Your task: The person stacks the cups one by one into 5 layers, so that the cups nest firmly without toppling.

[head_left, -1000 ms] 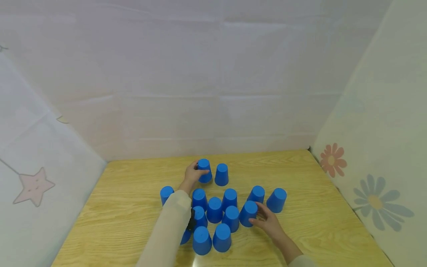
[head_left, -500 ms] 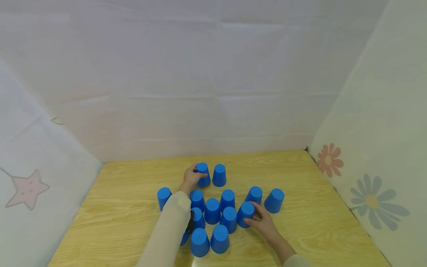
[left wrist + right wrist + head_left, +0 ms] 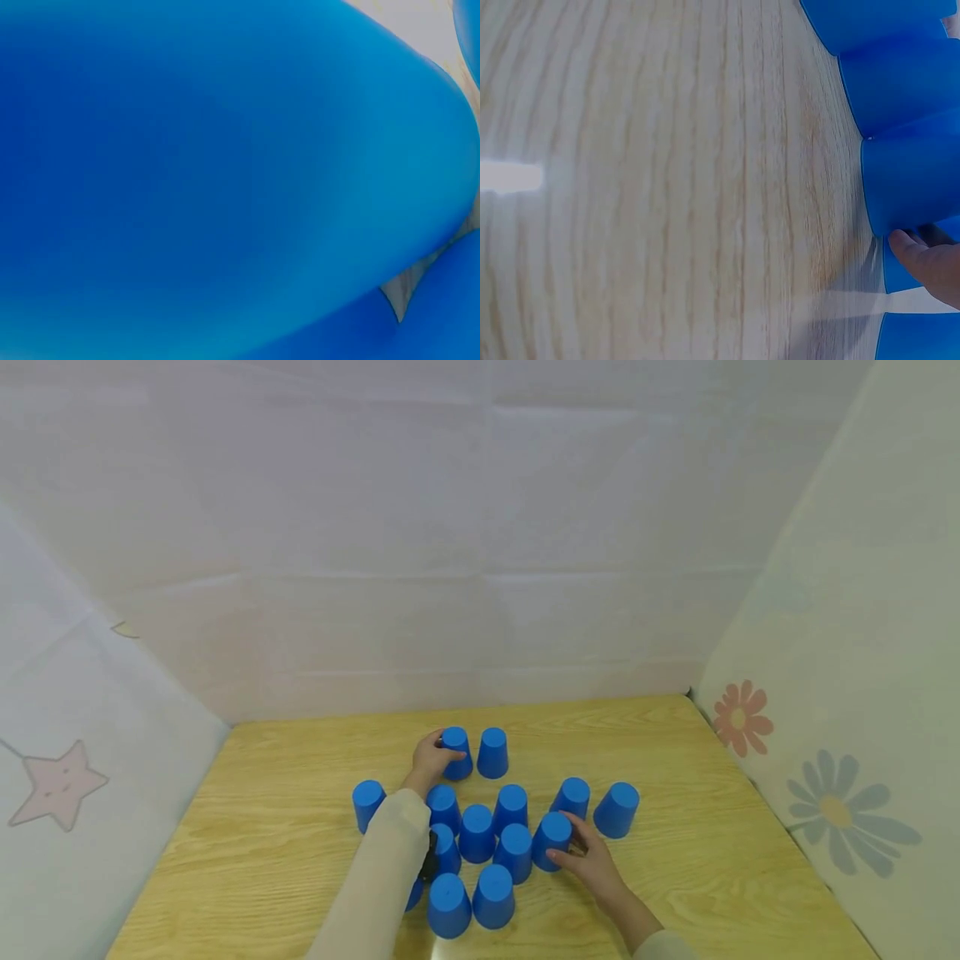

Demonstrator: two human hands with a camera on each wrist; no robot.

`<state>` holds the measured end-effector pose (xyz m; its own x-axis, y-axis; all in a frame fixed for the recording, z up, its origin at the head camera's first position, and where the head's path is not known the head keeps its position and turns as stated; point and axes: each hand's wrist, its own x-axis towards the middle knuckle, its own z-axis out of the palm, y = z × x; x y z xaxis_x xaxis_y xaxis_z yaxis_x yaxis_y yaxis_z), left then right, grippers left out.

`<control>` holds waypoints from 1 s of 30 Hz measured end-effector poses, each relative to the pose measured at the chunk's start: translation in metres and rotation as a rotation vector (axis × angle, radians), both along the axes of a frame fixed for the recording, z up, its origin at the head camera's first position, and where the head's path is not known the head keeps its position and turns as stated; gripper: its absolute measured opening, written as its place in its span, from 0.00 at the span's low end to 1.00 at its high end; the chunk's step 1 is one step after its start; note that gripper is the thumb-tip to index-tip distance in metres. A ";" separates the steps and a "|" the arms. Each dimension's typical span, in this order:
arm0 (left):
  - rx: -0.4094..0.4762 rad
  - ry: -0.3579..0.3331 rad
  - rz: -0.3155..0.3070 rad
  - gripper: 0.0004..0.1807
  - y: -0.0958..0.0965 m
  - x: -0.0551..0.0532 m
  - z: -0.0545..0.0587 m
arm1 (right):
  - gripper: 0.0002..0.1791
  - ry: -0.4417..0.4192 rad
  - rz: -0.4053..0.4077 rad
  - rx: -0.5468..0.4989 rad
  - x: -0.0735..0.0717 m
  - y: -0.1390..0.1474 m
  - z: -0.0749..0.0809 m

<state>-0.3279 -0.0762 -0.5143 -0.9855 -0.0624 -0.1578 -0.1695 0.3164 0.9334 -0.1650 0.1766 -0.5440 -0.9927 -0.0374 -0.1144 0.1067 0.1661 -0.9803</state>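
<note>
Head camera: from the table's [image 3: 720, 860] near side, facing forward and down, both far corners in frame; set farthest back. Left wrist camera: very close, one blue cup [image 3: 225, 180] filling most. Right wrist camera: close over the table, sharing right hand [image 3: 934, 270] and neighbouring cups [image 3: 911, 184] with head.

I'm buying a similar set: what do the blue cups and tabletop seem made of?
Blue cups: probably plastic, smooth and satiny, given their even colour and soft sheen. Tabletop: wood or printed laminate, fairly glossy; it shows grain lines and a bright reflection.
</note>
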 end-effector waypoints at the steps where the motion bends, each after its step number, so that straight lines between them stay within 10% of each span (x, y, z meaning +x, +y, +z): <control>1: -0.006 -0.001 -0.002 0.31 0.000 0.000 0.001 | 0.36 -0.001 -0.002 0.002 0.000 0.000 0.001; 30: -0.045 -0.019 -0.033 0.33 0.003 0.000 -0.004 | 0.35 0.006 -0.021 0.034 0.001 -0.003 0.002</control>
